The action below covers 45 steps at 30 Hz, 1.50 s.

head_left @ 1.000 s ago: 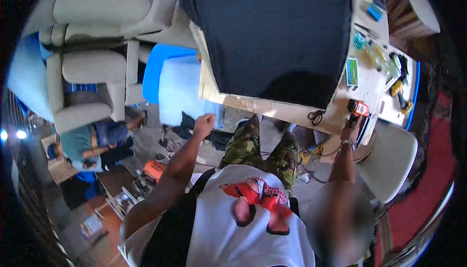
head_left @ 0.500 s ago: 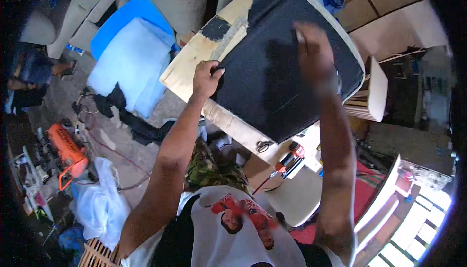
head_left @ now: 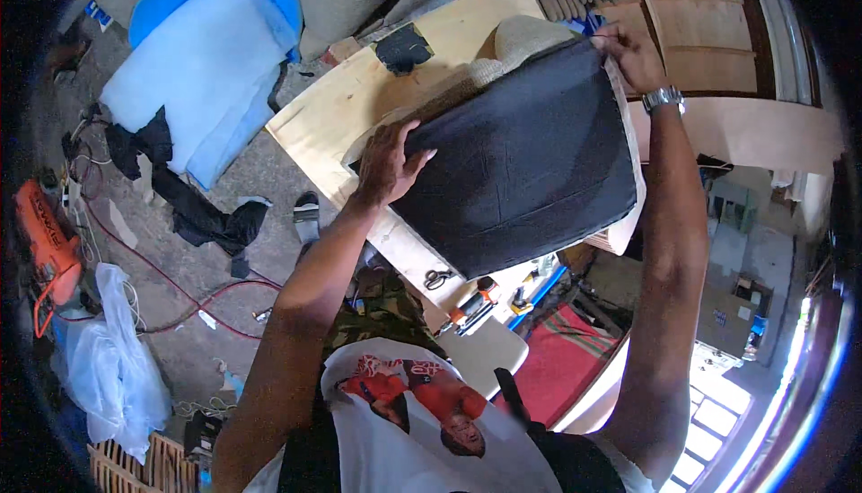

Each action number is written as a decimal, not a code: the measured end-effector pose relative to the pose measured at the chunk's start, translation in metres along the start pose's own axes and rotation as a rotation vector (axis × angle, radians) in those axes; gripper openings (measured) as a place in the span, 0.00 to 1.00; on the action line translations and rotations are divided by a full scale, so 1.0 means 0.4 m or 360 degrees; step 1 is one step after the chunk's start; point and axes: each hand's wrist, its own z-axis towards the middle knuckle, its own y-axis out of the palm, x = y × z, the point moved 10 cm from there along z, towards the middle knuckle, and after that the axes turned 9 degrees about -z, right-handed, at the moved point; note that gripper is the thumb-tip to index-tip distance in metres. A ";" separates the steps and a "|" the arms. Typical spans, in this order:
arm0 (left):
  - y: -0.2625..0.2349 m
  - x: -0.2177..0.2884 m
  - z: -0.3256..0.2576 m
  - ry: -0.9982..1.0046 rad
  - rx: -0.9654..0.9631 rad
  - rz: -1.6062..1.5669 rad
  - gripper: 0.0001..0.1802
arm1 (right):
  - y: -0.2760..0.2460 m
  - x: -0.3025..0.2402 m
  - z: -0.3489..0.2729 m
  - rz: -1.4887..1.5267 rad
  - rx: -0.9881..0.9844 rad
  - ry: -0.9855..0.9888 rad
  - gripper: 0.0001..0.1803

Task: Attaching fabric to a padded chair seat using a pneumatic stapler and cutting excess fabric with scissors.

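A padded panel (head_left: pixel 525 41), pale woven cloth on its far side and black cloth (head_left: pixel 521 161) over its face, lies at a slant on a light wooden board (head_left: pixel 337 102). My left hand (head_left: pixel 388 168) rests at the panel's left edge. Its thumb stands apart from the fingers and lies against the black cloth. At the far right corner, my right hand (head_left: pixel 633 57) has its fingers closed on the edge of the black cloth; its fingertips are partly hidden. A watch (head_left: pixel 663 100) is on my right wrist.
Scissors (head_left: pixel 436 278) and an orange-and-black staple gun (head_left: pixel 474 304) lie at the board's near edge. White wadding (head_left: pixel 202 53) rests on a blue chair at the left. An orange air tank (head_left: pixel 49 242) and red hose (head_left: pixel 184 286) are on the floor.
My right hand has moved from above the black cloth to the panel's far right corner. The panel has turned and shifted, baring more of the board. My left hand's thumb and fingers have spread.
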 end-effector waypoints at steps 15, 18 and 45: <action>0.084 0.213 -0.038 0.0653 0.0417 0.0398 0.23 | 0.036 0.079 0.058 0.0117 0.0010 0.0045 0.14; -0.035 -0.294 -0.079 -0.0701 0.0741 0.0429 0.21 | 0.062 0.019 0.092 -0.0020 0.0053 0.0040 0.12; -0.006 -0.346 0.068 -0.0725 0.0920 -0.2700 0.06 | 0.040 0.122 -0.009 0.0297 0.0178 0.0143 0.09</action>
